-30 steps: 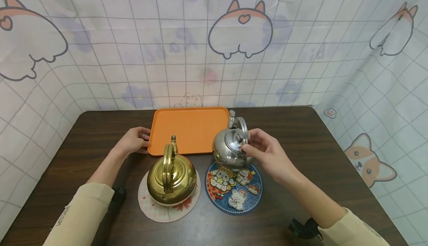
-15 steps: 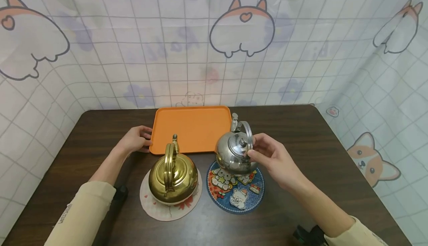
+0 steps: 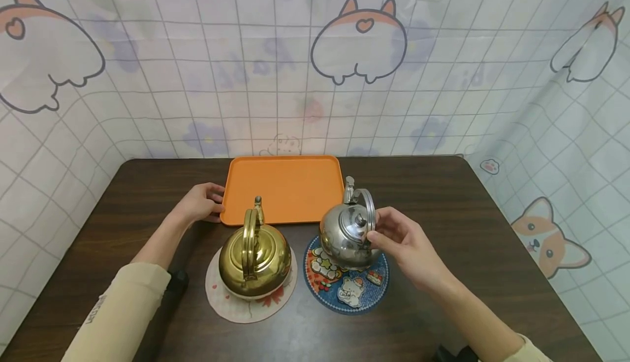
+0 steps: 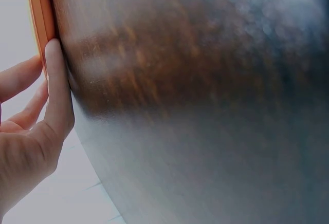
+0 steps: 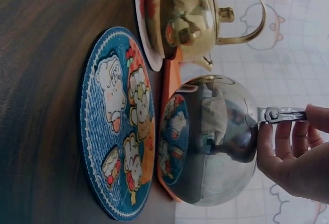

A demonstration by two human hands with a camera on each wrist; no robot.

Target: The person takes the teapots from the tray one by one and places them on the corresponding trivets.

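Observation:
My right hand point(image 3: 401, 241) grips the handle of a silver kettle point(image 3: 342, 236), its thumb on one side and fingers on the other. In the right wrist view, the silver kettle point(image 5: 216, 142) is held just above a round blue mat point(image 3: 346, 302) with cartoon figures. My left hand point(image 3: 197, 203) touches the left edge of an orange tray point(image 3: 285, 187); in the left wrist view, nearly straight digits meet the tray's rim point(image 4: 40, 13). A gold kettle point(image 3: 253, 269) stands between my hands on a pale round mat point(image 3: 223, 313), spout towards the back.
The dark wooden table point(image 3: 418, 181) ends at a back wall hung with grid-patterned cloth point(image 3: 275, 77). The tray lies near its back edge, behind both kettles. A black strap point(image 3: 455, 354) shows by my right sleeve.
My right hand has brought the silver kettle away from the tray, slightly to the right and towards me, further over the blue mat. My left hand stays at the tray's edge.

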